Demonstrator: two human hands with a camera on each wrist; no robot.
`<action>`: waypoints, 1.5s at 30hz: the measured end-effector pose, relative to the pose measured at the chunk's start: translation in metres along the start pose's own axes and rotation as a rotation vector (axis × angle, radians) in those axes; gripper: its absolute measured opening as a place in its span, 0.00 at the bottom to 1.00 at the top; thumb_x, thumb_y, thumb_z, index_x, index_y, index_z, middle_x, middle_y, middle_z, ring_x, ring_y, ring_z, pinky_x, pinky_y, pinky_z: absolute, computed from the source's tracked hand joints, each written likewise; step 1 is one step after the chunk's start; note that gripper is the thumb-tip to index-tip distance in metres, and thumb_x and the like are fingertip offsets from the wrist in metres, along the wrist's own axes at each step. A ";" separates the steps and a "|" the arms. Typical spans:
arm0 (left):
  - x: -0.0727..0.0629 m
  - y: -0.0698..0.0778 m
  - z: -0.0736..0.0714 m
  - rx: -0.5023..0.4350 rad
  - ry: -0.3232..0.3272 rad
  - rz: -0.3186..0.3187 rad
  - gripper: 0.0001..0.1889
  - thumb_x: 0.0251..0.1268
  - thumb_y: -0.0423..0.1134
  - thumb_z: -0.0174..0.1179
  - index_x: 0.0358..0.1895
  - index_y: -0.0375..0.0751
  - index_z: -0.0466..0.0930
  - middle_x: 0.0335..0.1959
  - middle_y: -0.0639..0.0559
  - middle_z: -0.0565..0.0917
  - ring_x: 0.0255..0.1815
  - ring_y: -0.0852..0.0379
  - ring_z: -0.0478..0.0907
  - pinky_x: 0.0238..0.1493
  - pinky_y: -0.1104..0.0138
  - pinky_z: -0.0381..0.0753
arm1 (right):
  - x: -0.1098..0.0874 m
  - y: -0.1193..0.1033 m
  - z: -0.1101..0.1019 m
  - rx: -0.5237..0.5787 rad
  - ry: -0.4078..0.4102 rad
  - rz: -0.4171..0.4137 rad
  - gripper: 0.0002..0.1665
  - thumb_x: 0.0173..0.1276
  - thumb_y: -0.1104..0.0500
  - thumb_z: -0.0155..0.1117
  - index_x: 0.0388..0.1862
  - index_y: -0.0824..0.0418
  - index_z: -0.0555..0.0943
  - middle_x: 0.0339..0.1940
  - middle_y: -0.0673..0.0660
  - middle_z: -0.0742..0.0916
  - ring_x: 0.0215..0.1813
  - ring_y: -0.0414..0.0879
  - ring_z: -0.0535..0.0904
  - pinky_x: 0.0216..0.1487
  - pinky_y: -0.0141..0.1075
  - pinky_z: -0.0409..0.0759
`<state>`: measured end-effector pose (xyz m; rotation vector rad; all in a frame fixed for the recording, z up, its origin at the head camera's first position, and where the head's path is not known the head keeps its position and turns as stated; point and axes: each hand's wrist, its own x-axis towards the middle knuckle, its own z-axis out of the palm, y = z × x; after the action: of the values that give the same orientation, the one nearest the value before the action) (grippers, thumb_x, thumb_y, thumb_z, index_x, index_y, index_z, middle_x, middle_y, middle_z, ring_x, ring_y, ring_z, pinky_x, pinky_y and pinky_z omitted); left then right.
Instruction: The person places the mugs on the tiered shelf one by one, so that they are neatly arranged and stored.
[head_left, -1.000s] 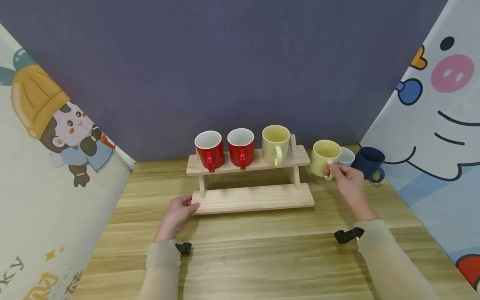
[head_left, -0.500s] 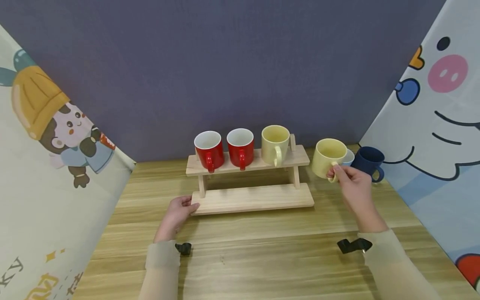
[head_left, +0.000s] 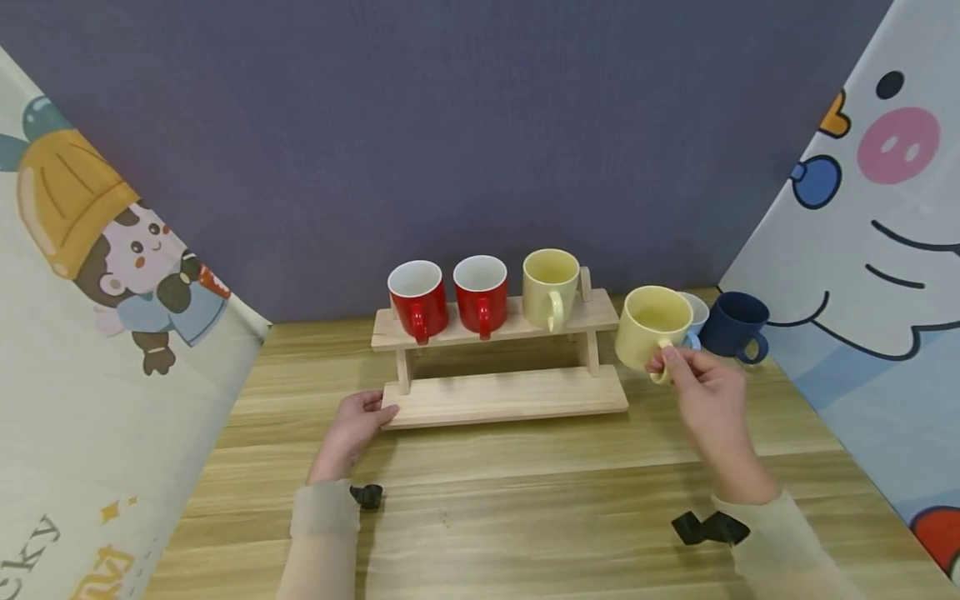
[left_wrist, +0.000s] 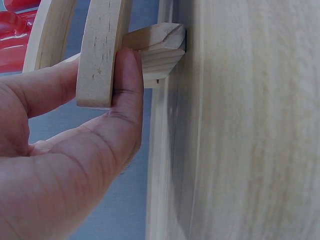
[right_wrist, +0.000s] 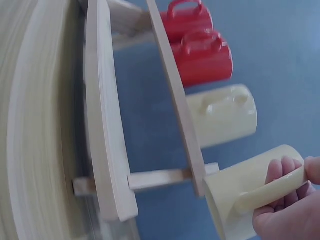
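Observation:
My right hand (head_left: pixel 712 404) grips the handle of a yellow mug (head_left: pixel 651 329), held just right of a two-tier wooden shelf (head_left: pixel 502 397). In the right wrist view the fingers curl through the handle of that mug (right_wrist: pixel 240 195). The left hand (head_left: pixel 354 425) pinches the lower board's left end, thumb on one face and fingers on the other, as the left wrist view shows. On the upper board stand two red mugs (head_left: pixel 418 304) and, at its right, another yellow mug (head_left: pixel 551 292). The lower board bears nothing.
A dark blue mug (head_left: pixel 737 323) stands on the wooden table (head_left: pixel 480 517) at the far right. Beside it, a light blue mug (head_left: pixel 697 311) is partly hidden behind the held mug. A dark wall (head_left: pixel 480 125) rises behind the shelf, with printed panels on both sides.
The yellow mug in my right hand has come up off the table and moved toward me, then slightly left. The light blue mug's handle now shows. My left hand stays put.

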<state>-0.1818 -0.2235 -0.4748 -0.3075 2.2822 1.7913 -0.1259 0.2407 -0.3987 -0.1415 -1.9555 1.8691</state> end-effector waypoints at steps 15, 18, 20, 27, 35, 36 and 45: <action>0.002 -0.002 -0.001 0.002 -0.006 0.010 0.29 0.75 0.30 0.59 0.71 0.17 0.61 0.59 0.31 0.75 0.54 0.47 0.76 0.50 0.65 0.82 | -0.043 -0.013 0.043 -0.036 -0.031 -0.010 0.15 0.77 0.62 0.63 0.40 0.77 0.85 0.30 0.57 0.89 0.36 0.42 0.85 0.42 0.29 0.83; 0.002 -0.002 -0.001 0.000 -0.005 0.009 0.29 0.75 0.30 0.59 0.71 0.17 0.61 0.58 0.31 0.75 0.54 0.47 0.76 0.50 0.65 0.82 | -0.049 -0.014 0.052 -0.003 -0.060 0.008 0.15 0.77 0.63 0.63 0.40 0.78 0.85 0.30 0.58 0.89 0.36 0.43 0.85 0.42 0.30 0.83; 0.002 -0.002 -0.001 -0.001 -0.004 0.008 0.29 0.75 0.30 0.59 0.71 0.17 0.61 0.58 0.32 0.75 0.53 0.48 0.76 0.50 0.65 0.82 | -0.054 -0.014 0.058 0.027 -0.078 0.026 0.15 0.77 0.64 0.63 0.39 0.79 0.84 0.31 0.58 0.88 0.36 0.44 0.84 0.41 0.31 0.84; 0.001 -0.002 -0.001 -0.005 -0.003 0.001 0.29 0.75 0.29 0.59 0.71 0.18 0.61 0.58 0.31 0.74 0.54 0.47 0.76 0.50 0.65 0.82 | -0.066 -0.014 0.085 0.102 -0.129 0.021 0.12 0.75 0.68 0.63 0.37 0.79 0.84 0.30 0.62 0.88 0.35 0.44 0.84 0.40 0.32 0.83; 0.001 -0.001 0.000 0.002 0.000 0.014 0.29 0.74 0.29 0.60 0.71 0.18 0.61 0.57 0.31 0.75 0.52 0.48 0.76 0.47 0.66 0.82 | -0.080 -0.009 0.116 0.113 -0.199 -0.008 0.09 0.74 0.68 0.65 0.35 0.72 0.86 0.31 0.62 0.88 0.35 0.48 0.84 0.36 0.32 0.82; 0.002 -0.001 0.000 0.006 -0.001 0.020 0.29 0.74 0.29 0.60 0.71 0.17 0.61 0.56 0.31 0.76 0.51 0.48 0.77 0.47 0.67 0.82 | -0.081 -0.007 0.120 0.117 -0.209 -0.010 0.09 0.74 0.67 0.65 0.34 0.71 0.87 0.30 0.62 0.88 0.35 0.50 0.84 0.36 0.31 0.81; 0.004 -0.004 0.000 0.004 -0.003 0.030 0.28 0.75 0.29 0.60 0.70 0.17 0.62 0.56 0.32 0.77 0.50 0.49 0.78 0.47 0.66 0.82 | -0.101 0.006 0.163 0.198 -0.306 0.020 0.08 0.73 0.68 0.65 0.35 0.71 0.87 0.32 0.60 0.88 0.38 0.48 0.84 0.41 0.36 0.84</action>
<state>-0.1840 -0.2250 -0.4794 -0.2710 2.2999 1.8004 -0.0968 0.0537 -0.4285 0.1970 -1.9458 2.1908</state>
